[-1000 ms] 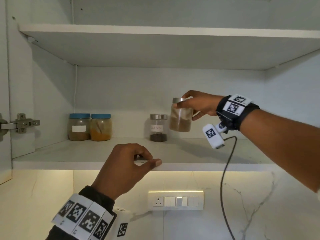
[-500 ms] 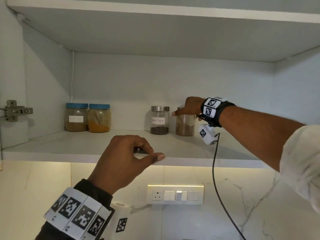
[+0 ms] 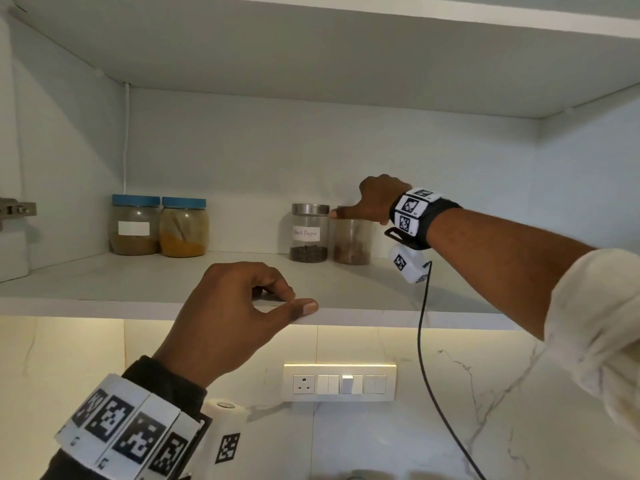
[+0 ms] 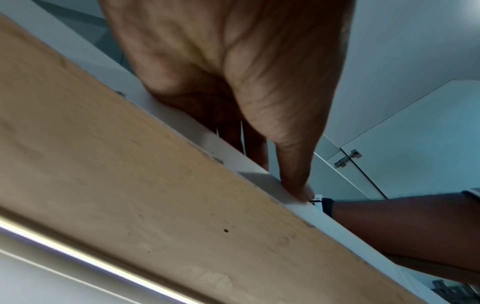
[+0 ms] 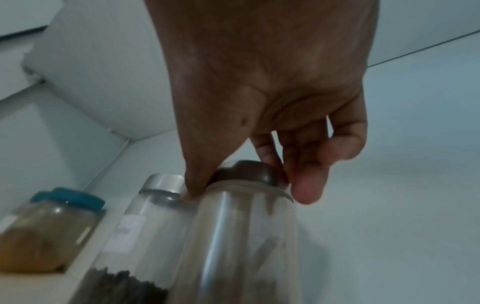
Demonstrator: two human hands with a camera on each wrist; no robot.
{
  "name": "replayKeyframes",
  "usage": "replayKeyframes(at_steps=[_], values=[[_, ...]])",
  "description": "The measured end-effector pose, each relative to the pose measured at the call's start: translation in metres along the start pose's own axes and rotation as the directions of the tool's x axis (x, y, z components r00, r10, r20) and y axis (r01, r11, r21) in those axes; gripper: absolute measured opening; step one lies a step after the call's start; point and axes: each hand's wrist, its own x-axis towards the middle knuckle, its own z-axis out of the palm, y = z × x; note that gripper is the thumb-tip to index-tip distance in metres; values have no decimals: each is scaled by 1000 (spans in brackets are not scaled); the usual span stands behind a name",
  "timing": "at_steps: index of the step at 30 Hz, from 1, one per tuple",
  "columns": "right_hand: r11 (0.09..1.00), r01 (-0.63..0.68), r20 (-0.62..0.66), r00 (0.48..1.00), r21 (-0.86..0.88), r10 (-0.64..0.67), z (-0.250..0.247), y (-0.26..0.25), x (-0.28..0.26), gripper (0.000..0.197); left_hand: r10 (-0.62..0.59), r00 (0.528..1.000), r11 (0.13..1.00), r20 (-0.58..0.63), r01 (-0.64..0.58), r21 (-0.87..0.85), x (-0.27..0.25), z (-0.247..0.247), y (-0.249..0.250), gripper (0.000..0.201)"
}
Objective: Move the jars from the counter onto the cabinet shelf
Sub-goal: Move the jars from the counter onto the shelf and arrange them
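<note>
A clear jar of brown spice (image 3: 351,242) (image 5: 241,242) stands on the cabinet shelf (image 3: 138,282), right beside the black pepper jar (image 3: 309,233) (image 5: 140,232). My right hand (image 3: 372,204) (image 5: 259,115) grips its lid from above, thumb on the left side and fingers on the right. Two blue-lidded jars, one with brown powder (image 3: 134,225) and one with orange powder (image 3: 183,227) (image 5: 44,228), stand at the shelf's back left. My left hand (image 3: 239,313) (image 4: 233,82) grips the shelf's front edge (image 4: 262,179), thumb on the lip, fingers curled on top.
A cabinet door hinge (image 3: 15,209) sits at the left edge. Below the shelf, a switch and socket panel (image 3: 339,382) is on the marble wall. A black cable (image 3: 424,358) hangs from my right wrist. Another shelf (image 3: 346,36) runs overhead.
My right hand carried the brown spice jar from mid-air to the shelf's back and set it down beside the pepper jar. The left hand stayed on the shelf edge.
</note>
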Motion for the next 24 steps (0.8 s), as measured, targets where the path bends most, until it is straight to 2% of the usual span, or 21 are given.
replayKeyframes(at_steps=[2,4,6,8,11,13,19,24], values=[[999,-12,-18,1000,-32,11,-2,-5,0,86,-2,1000,1000,-3,2,5,-1,0,1,48],[999,-28,54,998,30,26,-10,-4,5,87,0,1000,1000,-7,0,0,-1,0,1,44],[994,-32,173,985,106,13,-19,-1,8,81,8,1000,1000,-16,-8,-8,-2,0,0,41],[990,-8,241,970,139,-26,-25,2,5,64,11,1000,1000,-21,-12,-13,-2,0,0,39],[992,46,179,982,119,-67,-20,2,3,54,11,1000,1000,-18,-11,-18,-2,1,0,39],[993,65,107,991,98,-75,-14,-4,2,58,12,1000,1000,-17,-13,-14,-2,1,0,39],[999,36,11,999,18,-37,-18,-21,13,72,11,1000,1000,-24,-11,-2,-2,2,-1,36],[985,161,-20,987,64,-160,-26,-53,12,72,19,999,1000,-32,-19,-1,-2,4,-4,38]])
